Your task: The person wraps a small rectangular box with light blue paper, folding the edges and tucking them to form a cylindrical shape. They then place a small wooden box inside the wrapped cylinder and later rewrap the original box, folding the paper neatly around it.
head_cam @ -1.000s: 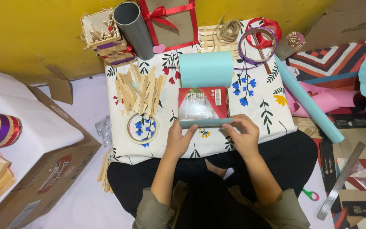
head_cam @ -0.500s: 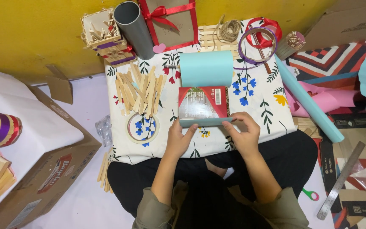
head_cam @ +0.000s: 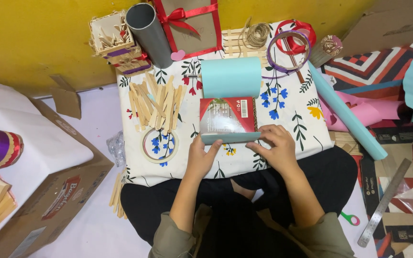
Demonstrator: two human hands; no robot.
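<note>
A flat red box [head_cam: 228, 114] lies on the floral-cloth table [head_cam: 292, 131], resting on light blue paper [head_cam: 231, 77] that curls up in a roll behind it. A narrow flap of that blue paper [head_cam: 230, 137] is folded over the box's near edge. My left hand [head_cam: 201, 155] presses the flap's left end with its fingertips. My right hand [head_cam: 276, 148] pinches the flap's right end against the box.
Wooden craft sticks [head_cam: 156, 102] and a tape ring [head_cam: 160, 145] lie left of the box. A grey tube [head_cam: 148, 33], ribboned gift box [head_cam: 190, 24], twine [head_cam: 256, 33] and ribbon spools [head_cam: 290, 43] crowd the back. A blue paper roll [head_cam: 347, 114], steel ruler [head_cam: 383, 203] and cardboard box [head_cam: 39, 191] flank me.
Both hands have shifted slightly along the folded blue flap, left fingers sliding inward over it. The box has stayed in place.
</note>
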